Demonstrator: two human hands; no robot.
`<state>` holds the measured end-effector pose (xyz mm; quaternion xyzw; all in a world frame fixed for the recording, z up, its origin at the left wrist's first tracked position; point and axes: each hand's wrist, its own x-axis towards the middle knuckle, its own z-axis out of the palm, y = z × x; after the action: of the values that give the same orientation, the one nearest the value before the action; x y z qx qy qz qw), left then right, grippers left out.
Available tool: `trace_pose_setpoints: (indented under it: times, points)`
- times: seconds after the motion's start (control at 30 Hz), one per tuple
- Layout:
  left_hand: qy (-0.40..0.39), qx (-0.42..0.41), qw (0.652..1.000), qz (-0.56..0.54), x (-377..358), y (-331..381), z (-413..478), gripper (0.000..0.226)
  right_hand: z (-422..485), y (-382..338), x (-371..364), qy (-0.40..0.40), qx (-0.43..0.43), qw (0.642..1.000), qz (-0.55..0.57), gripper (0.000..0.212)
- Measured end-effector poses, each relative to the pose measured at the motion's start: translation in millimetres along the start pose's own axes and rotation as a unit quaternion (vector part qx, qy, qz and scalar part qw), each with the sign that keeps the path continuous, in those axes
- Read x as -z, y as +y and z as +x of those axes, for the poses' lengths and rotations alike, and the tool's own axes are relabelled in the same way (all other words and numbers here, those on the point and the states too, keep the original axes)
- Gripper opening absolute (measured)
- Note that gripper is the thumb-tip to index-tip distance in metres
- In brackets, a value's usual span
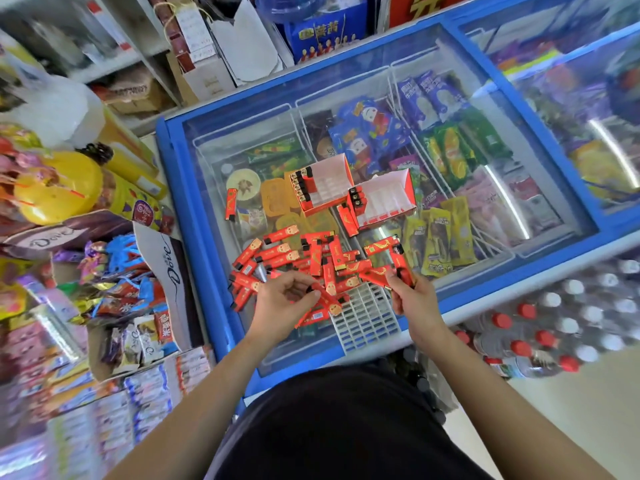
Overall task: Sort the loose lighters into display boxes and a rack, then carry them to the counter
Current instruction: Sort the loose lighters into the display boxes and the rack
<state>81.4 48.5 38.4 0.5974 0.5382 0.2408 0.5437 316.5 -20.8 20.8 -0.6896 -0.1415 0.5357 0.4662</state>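
At the freezer (194, 209) lid's near edge, you hold lighters over the pile (311, 258).
Your left hand (282, 306) pinches one lighter (327, 299); your right hand (414, 301) fingers curl round a second lighter (403, 263).

Worn at head height, our single wide-angle view faces forward and steeply down, close over the freezer (180, 188), left hand (282, 303) and right hand (412, 299) near centre frame.
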Motion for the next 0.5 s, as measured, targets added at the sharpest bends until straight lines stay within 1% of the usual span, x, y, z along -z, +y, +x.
trace_pose_setpoints:
  times: [0.07,0.13,0.23,0.37,0.5]
  points:
    - [0.003,-0.002,0.999,0.034,-2,-6,-8,0.019,-5,2,1,-0.006,0.008,1.0,-0.005,0.045]
    - [0.012,-0.014,0.997,0.08,-4,-11,-15,0.018,-9,6,2,-0.008,0.008,1.0,-0.012,0.042]
    - [0.015,-0.063,0.988,0.141,-9,-20,-22,0.015,-16,10,3,-0.015,0.012,1.0,-0.016,0.039]
    - [0.029,-0.136,0.97,0.199,-18,-32,-25,0.018,-26,16,3,-0.009,0.004,1.0,-0.014,0.039]
    - [0.048,-0.172,0.959,0.218,-27,-39,-22,0.015,-32,22,6,-0.012,-0.005,1.0,-0.008,0.036]
